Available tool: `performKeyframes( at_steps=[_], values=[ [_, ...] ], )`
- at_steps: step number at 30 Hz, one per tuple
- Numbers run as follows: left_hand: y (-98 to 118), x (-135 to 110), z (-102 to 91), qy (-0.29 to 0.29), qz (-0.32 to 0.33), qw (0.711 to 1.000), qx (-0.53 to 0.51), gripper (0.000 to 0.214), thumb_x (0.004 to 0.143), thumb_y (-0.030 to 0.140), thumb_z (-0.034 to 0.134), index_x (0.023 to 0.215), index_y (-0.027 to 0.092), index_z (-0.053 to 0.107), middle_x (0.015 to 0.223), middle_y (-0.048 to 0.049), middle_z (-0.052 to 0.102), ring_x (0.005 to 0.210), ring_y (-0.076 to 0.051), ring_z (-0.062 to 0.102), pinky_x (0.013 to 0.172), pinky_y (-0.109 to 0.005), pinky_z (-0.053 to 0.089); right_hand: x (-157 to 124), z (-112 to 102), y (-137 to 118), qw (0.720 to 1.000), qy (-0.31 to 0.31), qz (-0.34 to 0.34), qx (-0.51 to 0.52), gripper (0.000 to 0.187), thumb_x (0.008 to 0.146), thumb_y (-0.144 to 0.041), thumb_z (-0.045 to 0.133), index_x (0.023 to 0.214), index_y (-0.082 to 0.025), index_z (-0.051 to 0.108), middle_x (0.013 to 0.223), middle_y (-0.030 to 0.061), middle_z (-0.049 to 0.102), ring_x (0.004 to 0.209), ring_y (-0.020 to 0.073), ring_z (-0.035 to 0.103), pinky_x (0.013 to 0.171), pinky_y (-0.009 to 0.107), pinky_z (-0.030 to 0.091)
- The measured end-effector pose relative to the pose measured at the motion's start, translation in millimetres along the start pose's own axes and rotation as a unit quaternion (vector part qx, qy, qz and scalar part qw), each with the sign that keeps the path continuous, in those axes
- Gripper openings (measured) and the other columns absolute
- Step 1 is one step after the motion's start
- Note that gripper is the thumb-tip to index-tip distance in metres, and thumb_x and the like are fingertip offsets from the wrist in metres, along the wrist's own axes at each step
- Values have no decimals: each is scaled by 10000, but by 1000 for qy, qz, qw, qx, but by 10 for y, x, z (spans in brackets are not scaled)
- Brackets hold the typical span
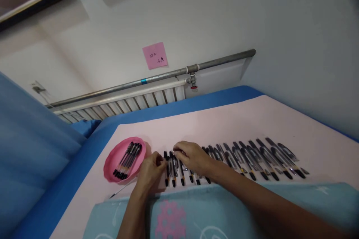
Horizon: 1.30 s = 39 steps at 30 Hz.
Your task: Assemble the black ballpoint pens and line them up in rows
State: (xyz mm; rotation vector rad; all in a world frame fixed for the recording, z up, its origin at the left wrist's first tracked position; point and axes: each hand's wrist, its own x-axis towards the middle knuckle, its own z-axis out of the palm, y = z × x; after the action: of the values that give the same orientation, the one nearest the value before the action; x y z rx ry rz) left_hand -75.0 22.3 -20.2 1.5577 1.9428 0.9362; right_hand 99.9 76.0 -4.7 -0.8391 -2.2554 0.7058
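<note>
Black-capped clear pens [174, 173] lie side by side on the pink table cover [224, 125], in a long row with their black ends pointing towards me. My left hand [151, 170] is at the left end of this row. Its thumb and fingers are pinched together beside the leftmost pen, and what they hold is hidden. My right hand [192, 155] reaches over the row from the right. Its curled fingers close on the far end of a pen, close to my left fingertips. Left of my hands, a pink scalloped dish [110, 166] holds several pens [127, 160] in a bundle.
A thin refill-like stick [122, 189] lies in front of the dish. Small loose pen parts [291, 171] lie among the pens at right. Light-blue patterned fabric [224, 209] covers the near edge. Behind are a radiator [140, 102], a pipe [165, 76] and a pink note [155, 56].
</note>
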Motion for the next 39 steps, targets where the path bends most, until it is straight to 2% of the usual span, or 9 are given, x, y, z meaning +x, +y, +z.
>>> performKeyframes(
  at_steps=[10, 17, 23, 25, 27, 29, 31, 35, 39],
  values=[
    [-143, 23, -82, -59, -96, 993, 44, 72, 579, 234, 618, 565, 174, 581, 510, -9, 576, 470, -138, 474, 450, -233, 283, -3, -22, -13, 1000, -3, 0, -5, 164, 803, -153, 439, 866, -153, 590, 830, 50, 620, 771, 142, 546, 695, 248, 395],
    [-132, 12, -36, -11, -78, 989, 126, 110, 588, 240, 595, 505, 183, 551, 491, -16, 564, 482, -148, 473, 497, -254, 274, -4, 2, -4, 1000, -16, -8, -12, 158, 806, -160, 445, 868, -161, 589, 829, 50, 621, 776, 146, 548, 696, 248, 395],
    [-160, 43, -12, 63, -79, 985, 137, 174, 579, 228, 592, 446, 202, 483, 438, -26, 496, 513, -182, 490, 526, -271, 293, 1, -2, -6, 999, -25, -5, -23, 153, 800, -162, 453, 852, -156, 596, 818, 50, 619, 766, 143, 550, 691, 239, 395],
    [-122, 36, -31, 59, -79, 992, 76, 146, 592, 230, 589, 488, 194, 493, 449, -7, 488, 489, -158, 474, 504, -256, 295, -2, -2, -19, 1000, -26, -1, -13, 154, 798, -168, 455, 841, -152, 601, 806, 48, 619, 756, 140, 549, 682, 235, 394],
    [-48, 11, -33, 26, -77, 995, -58, 120, 631, 264, 580, 575, 186, 508, 460, 21, 478, 444, -123, 441, 469, -234, 297, -10, 13, -40, 999, -30, 12, 14, 157, 798, -185, 458, 829, -155, 609, 788, 39, 622, 738, 134, 548, 664, 228, 394],
    [35, -24, -10, -27, -67, 975, -211, 145, 686, 311, 555, 646, 179, 507, 470, 37, 476, 411, -98, 412, 436, -218, 301, -21, 43, -66, 997, -37, 43, 60, 159, 788, -217, 479, 859, -164, 611, 759, 20, 622, 696, 123, 544, 624, 216, 393],
    [99, -55, 23, -71, -56, 946, -311, 170, 706, 331, 558, 695, 166, 520, 492, 34, 497, 412, -85, 416, 425, -207, 316, -29, 77, -86, 988, -50, 86, 120, 201, 759, -224, 508, 934, -175, 594, 718, -5, 614, 623, 106, 531, 559, 197, 385],
    [133, -78, 65, -115, -39, 927, -354, 217, 698, 326, 601, 805, 139, 570, 557, 16, 538, 459, -81, 469, 436, -194, 354, -26, 101, -84, 975, -46, 135, 172, 269, 708, -130, 490, 958, -176, 578, 638, -37, 575, 532, 79, 491, 481, 170, 352],
    [133, -71, 100, -116, -42, 916, -381, 222, 668, 326, 634, 776, 145, 566, 582, 12, 551, 472, -87, 497, 439, -198, 379, -29, 127, -56, 976, -45, 141, 160, 115, 701, -159, 508, 789, -160, 582, 599, -36, 548, 527, 79, 476, 461, 168, 334]
  ],
)
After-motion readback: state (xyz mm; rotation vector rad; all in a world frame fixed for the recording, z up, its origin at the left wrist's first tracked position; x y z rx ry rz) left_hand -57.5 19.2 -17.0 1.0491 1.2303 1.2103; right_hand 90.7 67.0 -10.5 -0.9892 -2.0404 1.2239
